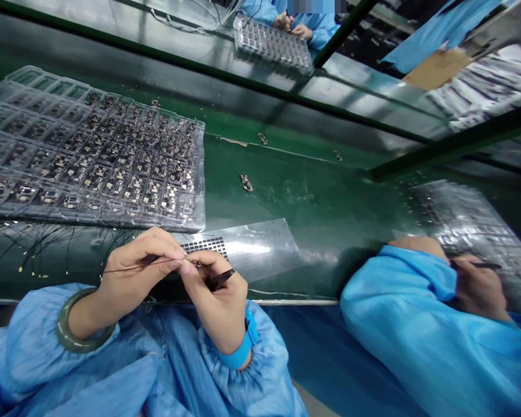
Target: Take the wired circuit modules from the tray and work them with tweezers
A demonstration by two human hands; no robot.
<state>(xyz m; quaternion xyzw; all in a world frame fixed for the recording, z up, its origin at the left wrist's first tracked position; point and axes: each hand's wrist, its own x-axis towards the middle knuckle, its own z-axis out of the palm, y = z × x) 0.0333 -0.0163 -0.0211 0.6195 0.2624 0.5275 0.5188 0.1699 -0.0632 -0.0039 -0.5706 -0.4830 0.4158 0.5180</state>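
Observation:
My left hand (pixel 141 272) is closed in a pinch on a thin black wire (pixel 124 269), which trails out to the left. Fingertip to fingertip with it, my right hand (pixel 219 301) pinches a small circuit board (pixel 197 264), mostly covered by the fingers. A dark pointed tool (pixel 221 279), probably tweezers, is tucked in the same hand. Just beyond the hands lies a clear plastic sheet (pixel 264 246) with rows of small black pads (pixel 208 246). More black wires with small metal ends (pixel 67 266) lie left of my left hand.
Stacked clear trays (pixel 202 174) of circuit boards stand at the left on the green bench (pixel 321 202). Loose boards (pixel 246 183) lie mid-bench. At right, a co-worker's sleeve (pixel 399 289) and hand (pixel 481 284) are beside another tray (pixel 469 214). A green rail (pixel 243 84) crosses behind.

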